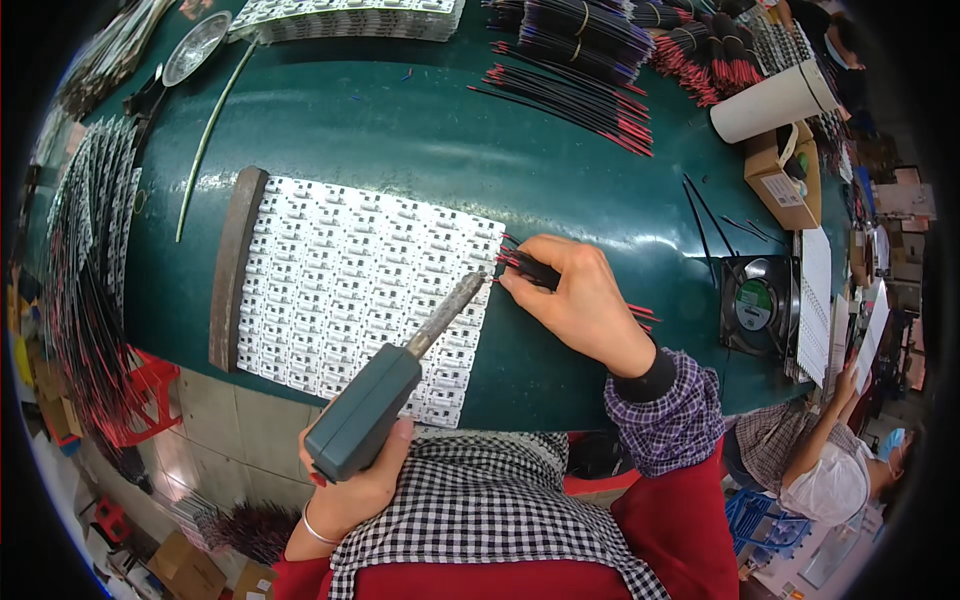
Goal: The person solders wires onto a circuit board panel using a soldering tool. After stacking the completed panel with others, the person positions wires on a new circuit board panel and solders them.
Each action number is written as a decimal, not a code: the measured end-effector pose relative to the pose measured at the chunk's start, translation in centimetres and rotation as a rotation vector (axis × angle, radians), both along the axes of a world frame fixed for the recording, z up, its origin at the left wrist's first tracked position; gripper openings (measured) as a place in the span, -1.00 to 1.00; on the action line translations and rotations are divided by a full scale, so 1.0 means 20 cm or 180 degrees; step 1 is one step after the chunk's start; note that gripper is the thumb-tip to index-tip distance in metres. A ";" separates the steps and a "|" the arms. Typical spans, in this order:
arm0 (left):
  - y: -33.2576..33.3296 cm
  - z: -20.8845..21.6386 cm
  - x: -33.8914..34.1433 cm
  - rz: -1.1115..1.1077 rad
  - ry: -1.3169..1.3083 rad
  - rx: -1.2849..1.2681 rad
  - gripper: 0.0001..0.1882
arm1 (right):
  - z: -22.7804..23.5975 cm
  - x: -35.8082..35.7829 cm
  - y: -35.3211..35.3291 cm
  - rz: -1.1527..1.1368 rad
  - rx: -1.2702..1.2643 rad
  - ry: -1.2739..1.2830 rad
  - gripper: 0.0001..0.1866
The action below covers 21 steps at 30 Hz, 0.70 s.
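My left hand (365, 488) is closed round the dark green handle of a soldering gun (362, 412). Its metal tip reaches up and right to the right edge of a white sheet of small circuit boards (345, 285). At that same edge, my right hand (580, 300) pinches several thin black wires (535, 268) with red ends. The wire ends lie at the board edge beside the tip; whether they touch the pads is too small to tell. More red wire ends stick out behind the right wrist. The sheet lies flat on the green table (400, 130).
A dark bar (238, 270) lines the sheet's left edge. Stacked boards (345, 25) and wire bundles (570, 105) lie at the back. Rightward are a white cylinder (770, 104), a cardboard box (785, 190) and a black fan (760, 305). Wired boards (85, 240) hang left. Another person (825, 465) sits at right.
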<state>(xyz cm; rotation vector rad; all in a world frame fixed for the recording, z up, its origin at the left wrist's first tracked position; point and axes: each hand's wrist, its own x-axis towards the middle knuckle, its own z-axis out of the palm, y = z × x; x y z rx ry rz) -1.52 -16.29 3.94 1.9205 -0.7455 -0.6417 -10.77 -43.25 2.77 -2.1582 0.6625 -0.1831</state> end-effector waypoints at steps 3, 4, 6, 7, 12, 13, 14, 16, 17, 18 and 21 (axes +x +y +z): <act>0.00 0.03 -0.04 0.0439 0.0359 -0.0357 -0.87 | 0.01 -0.01 -0.01 0.0093 -0.0031 0.0049 -0.80; 0.00 0.03 -0.04 0.0442 0.0353 -0.0360 -0.87 | 0.02 -0.01 -0.01 0.0166 -0.0042 0.0125 -0.81; 0.01 0.02 -0.04 0.0372 0.0291 -0.0356 -0.86 | 0.01 -0.04 0.00 0.0159 -0.0178 -0.0294 -0.83; 0.02 0.02 -0.04 0.0376 0.0289 -0.0357 -0.86 | 0.00 -0.06 0.00 0.0149 -0.0309 -0.0708 -0.84; 0.04 0.00 -0.04 0.0536 0.0150 -0.0454 -0.83 | 0.09 -0.11 0.07 -0.0152 -0.0635 -0.0797 -0.86; 0.03 0.00 -0.04 0.0530 0.0153 -0.0457 -0.83 | 0.09 -0.11 0.09 -0.0194 -0.0348 -0.0728 -0.85; 0.03 0.00 -0.04 0.0548 0.0151 -0.0456 -0.83 | 0.09 -0.10 0.10 -0.0234 -0.0061 -0.0661 -0.85; 0.04 0.00 -0.04 0.0556 0.0147 -0.0456 -0.84 | 0.08 -0.08 0.10 -0.0146 -0.0559 -0.0675 -0.85; 0.07 0.00 -0.03 0.0354 0.0349 -0.0203 -0.72 | 0.08 -0.08 0.10 -0.0149 -0.0603 -0.0477 -0.86; 0.09 0.00 -0.03 0.0165 0.0546 0.0051 -0.59 | 0.07 -0.08 0.10 -0.0139 -0.0644 -0.0283 -0.87; 0.03 -0.02 -0.03 0.0252 -0.0167 -0.0240 -0.86 | 0.03 -0.06 0.08 0.0162 -0.0725 -0.0242 -0.87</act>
